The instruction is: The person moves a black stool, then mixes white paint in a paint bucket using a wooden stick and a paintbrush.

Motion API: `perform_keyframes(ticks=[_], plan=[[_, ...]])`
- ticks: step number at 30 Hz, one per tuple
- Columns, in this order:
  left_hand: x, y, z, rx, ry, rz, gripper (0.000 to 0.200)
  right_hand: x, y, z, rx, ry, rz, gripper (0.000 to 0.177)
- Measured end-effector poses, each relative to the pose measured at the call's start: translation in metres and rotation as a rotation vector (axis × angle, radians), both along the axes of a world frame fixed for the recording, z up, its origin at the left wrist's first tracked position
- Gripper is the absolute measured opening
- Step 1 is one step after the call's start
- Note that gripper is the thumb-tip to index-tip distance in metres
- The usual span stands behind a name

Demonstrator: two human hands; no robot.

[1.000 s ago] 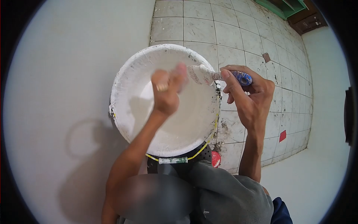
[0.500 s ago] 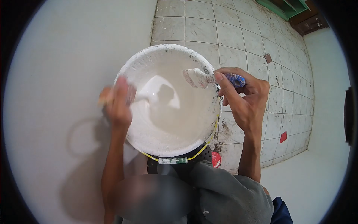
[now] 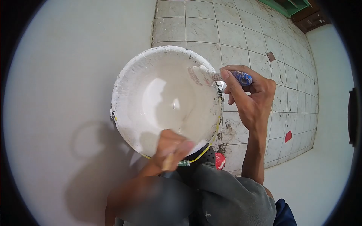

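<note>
A large bucket [image 3: 124, 71] coated inside with white paint stands between my legs, and liquid white paint [image 3: 166, 113] covers its bottom. My right hand [image 3: 252, 94] is closed on a paintbrush [image 3: 238, 77] with a blue-patterned handle. The brush's paint-caked bristles point left, just inside the right part of the rim. My left hand [image 3: 171, 147], blurred by motion, is over the near rim, closed on a tool with a pale wooden handle [image 3: 167, 162]. The rest of that tool is hidden or smeared. A yellow bail with a green-and-white grip [image 3: 183, 163] hangs at the near side.
A white wall [image 3: 75, 75] rises close on the left. Dirty white floor tiles [image 3: 233, 37] run along the right, with a red patch [image 3: 288, 136] on them. A small red round object [image 3: 220, 161] sits beside the bucket. A green piece of furniture [image 3: 290, 7] stands at the far right.
My left hand, with the wooden-handled tool, has swept from the bucket's left rim to its near rim. My right hand and the paintbrush have shifted slightly right.
</note>
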State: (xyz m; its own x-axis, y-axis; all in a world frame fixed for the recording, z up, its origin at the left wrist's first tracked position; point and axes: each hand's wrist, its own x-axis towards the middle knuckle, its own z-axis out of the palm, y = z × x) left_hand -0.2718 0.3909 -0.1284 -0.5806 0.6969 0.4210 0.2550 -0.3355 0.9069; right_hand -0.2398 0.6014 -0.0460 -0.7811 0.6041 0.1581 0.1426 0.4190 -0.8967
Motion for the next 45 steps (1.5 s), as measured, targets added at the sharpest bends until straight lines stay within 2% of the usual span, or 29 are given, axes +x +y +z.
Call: perform_keyframes(ticks=[1, 2, 4, 6, 7, 8, 10, 12, 16, 18, 19, 21, 22, 24, 26, 28, 30, 32, 34, 35, 37, 39, 40, 42, 45], plan=[[0.003, -0.019, -0.005, -0.028, -0.039, 0.065, 0.021, -0.001, 0.000, 0.000, 0.008, 0.003, 0.005, 0.014], [0.000, -0.035, -0.006, -0.086, -0.054, 0.220, 0.022, -0.002, -0.001, 0.000, 0.018, 0.007, 0.011, 0.014], [-0.024, -0.065, -0.009, -0.227, -0.079, 0.310, 0.024, -0.002, -0.002, 0.000, 0.026, 0.011, 0.027, 0.014], [-0.064, -0.069, -0.025, -0.186, 0.165, 0.444, 0.026, 0.000, -0.002, -0.001, 0.034, 0.002, 0.037, 0.014], [-0.077, -0.049, -0.011, -0.164, -0.025, 0.453, 0.029, 0.000, -0.002, -0.002, 0.036, -0.005, 0.041, 0.014], [-0.090, -0.025, 0.006, -0.141, -0.213, 0.456, 0.033, 0.001, -0.001, -0.002, 0.039, -0.012, 0.042, 0.014], [-0.122, 0.014, 0.006, 0.059, -0.280, 0.279, 0.042, 0.002, -0.001, -0.001, 0.018, -0.001, 0.040, 0.014], [-0.133, 0.051, 0.003, 0.125, -0.279, 0.196, 0.044, 0.004, 0.000, -0.002, 0.033, 0.016, 0.038, 0.015], [-0.089, 0.080, -0.004, 0.158, -0.459, 0.199, 0.045, 0.007, 0.004, -0.004, 0.085, 0.020, 0.037, 0.018], [-0.054, 0.066, -0.007, 0.135, -0.551, 0.069, 0.040, 0.009, 0.004, -0.004, 0.076, 0.006, 0.014, 0.017], [-0.036, 0.050, -0.011, -0.013, -0.338, 0.143, 0.039, 0.009, 0.004, -0.004, 0.067, 0.001, -0.001, 0.016], [-0.016, 0.009, -0.009, -0.186, -0.182, 0.115, 0.037, 0.008, 0.002, -0.003, 0.038, -0.002, -0.012, 0.015], [-0.016, -0.012, -0.006, -0.211, -0.236, 0.014, 0.035, 0.007, 0.002, -0.003, 0.018, 0.007, -0.009, 0.015], [-0.019, -0.038, -0.007, -0.025, -0.289, 0.140, 0.032, 0.004, 0.000, -0.002, 0.008, 0.010, -0.003, 0.015], [-0.043, -0.046, -0.001, 0.021, -0.401, 0.299, 0.036, 0.001, -0.001, -0.001, 0.031, -0.011, 0.013, 0.015], [-0.082, -0.036, 0.001, -0.158, -0.392, 0.603, 0.040, 0.000, -0.002, -0.001, 0.035, 0.003, 0.032, 0.015], [-0.117, -0.006, 0.013, -0.069, -0.358, 0.458, 0.044, -0.002, -0.003, -0.001, 0.037, 0.017, 0.046, 0.015], [-0.141, 0.032, 0.004, 0.042, -0.227, 0.332, 0.045, 0.000, -0.003, -0.001, 0.029, 0.019, 0.046, 0.015], [-0.126, 0.062, -0.003, 0.067, -0.274, 0.365, 0.044, 0.002, -0.003, 0.002, 0.031, 0.012, 0.027, 0.015], [-0.114, 0.071, -0.015, 0.016, 0.039, 0.484, 0.043, 0.003, -0.003, 0.004, 0.031, 0.011, 0.022, 0.015], [-0.076, 0.078, -0.029, -0.002, 0.115, 0.482, 0.040, 0.005, -0.001, 0.005, 0.013, -0.005, 0.005, 0.015], [-0.036, 0.058, -0.018, -0.053, 0.018, 0.296, 0.036, 0.008, 0.000, 0.004, 0.006, -0.011, -0.013, 0.015], [-0.024, 0.043, -0.005, -0.132, 0.162, 0.231, 0.033, 0.008, 0.001, 0.003, 0.009, -0.010, -0.016, 0.016], [-0.010, 0.009, 0.005, -0.239, 0.184, 0.224, 0.020, 0.008, 0.002, 0.002, 0.015, -0.003, -0.017, 0.016], [-0.004, -0.043, -0.004, -0.182, -0.198, 0.383, 0.024, 0.006, 0.001, 0.001, 0.022, 0.000, -0.009, 0.016]])
